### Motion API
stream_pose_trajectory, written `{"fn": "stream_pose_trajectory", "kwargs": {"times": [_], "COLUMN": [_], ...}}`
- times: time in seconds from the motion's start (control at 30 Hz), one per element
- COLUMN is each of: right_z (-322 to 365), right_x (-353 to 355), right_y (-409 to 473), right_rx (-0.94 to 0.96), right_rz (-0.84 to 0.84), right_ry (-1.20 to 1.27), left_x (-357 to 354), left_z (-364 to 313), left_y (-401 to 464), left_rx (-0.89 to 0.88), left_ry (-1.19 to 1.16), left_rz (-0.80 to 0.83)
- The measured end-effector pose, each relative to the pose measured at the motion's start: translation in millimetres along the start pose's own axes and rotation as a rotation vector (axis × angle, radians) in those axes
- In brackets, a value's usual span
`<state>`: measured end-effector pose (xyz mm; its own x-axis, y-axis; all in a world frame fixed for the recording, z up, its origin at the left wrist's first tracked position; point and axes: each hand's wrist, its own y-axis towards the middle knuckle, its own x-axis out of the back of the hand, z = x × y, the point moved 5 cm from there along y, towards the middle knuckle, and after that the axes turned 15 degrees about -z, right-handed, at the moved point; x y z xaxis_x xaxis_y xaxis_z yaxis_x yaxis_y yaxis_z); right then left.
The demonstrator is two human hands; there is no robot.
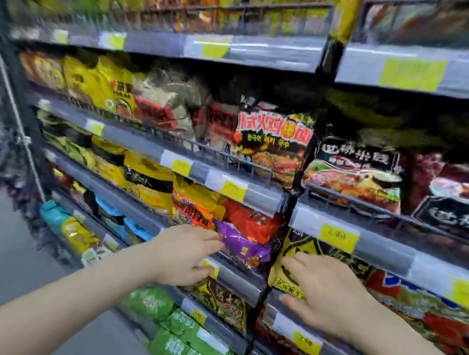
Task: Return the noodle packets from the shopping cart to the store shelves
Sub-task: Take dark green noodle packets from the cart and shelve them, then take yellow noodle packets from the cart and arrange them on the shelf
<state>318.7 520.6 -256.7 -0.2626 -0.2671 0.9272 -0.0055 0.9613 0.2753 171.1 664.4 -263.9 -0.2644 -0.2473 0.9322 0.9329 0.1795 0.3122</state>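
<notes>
Several tiered store shelves (238,188) are carrying noodle packets behind yellow price tags (234,190); print is mostly blurring. Left hand (187,254) is touching the purple packet (244,246), fingers extended. Right hand (328,290) is pressing flat on the yellow-black packet (303,253).

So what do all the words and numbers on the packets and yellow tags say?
"火鸡": large characters on the black and red packet; its other print is too blurred.
Black packet: white characters, too blurred.
Green packets: white characters, unreadable.
Yellow price tags: numbers too blurred.

Tiered grey store shelves (256,198) hold upright rows of noodle packets (271,146).
</notes>
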Motion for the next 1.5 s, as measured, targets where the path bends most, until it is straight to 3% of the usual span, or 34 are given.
{"fn": "stream_pose_trajectory", "kwargs": {"times": [0.17, 0.33, 0.73, 1.1, 1.5], "right_z": [12.1, 27.2, 87.8, 233.6, 445.3], "right_x": [72.3, 143.7, 215.1, 246.7, 314.9], "right_y": [16.6, 31.9, 29.3, -15.0, -33.1], "right_rx": [0.012, 0.023, 0.176, 0.538, 0.856], "right_rz": [0.013, -0.036, -0.099, -0.125, -0.290], "right_ry": [0.021, 0.090, 0.222, 0.341, 0.447], "left_x": [68.8, 152.8, 276.3, 345.3, 426.2], "left_z": [5.8, 19.1, -9.1, -122.1, -174.3], "left_y": [-29.9, -69.0, -220.3, -394.1, -568.4], "left_rx": [0.064, 0.223, 0.778, 1.160, 1.299], "left_ry": [0.109, 0.126, 0.287, 0.415, 0.595], "left_rz": [0.084, 0.052, 0.057, 0.158, 0.145]}}
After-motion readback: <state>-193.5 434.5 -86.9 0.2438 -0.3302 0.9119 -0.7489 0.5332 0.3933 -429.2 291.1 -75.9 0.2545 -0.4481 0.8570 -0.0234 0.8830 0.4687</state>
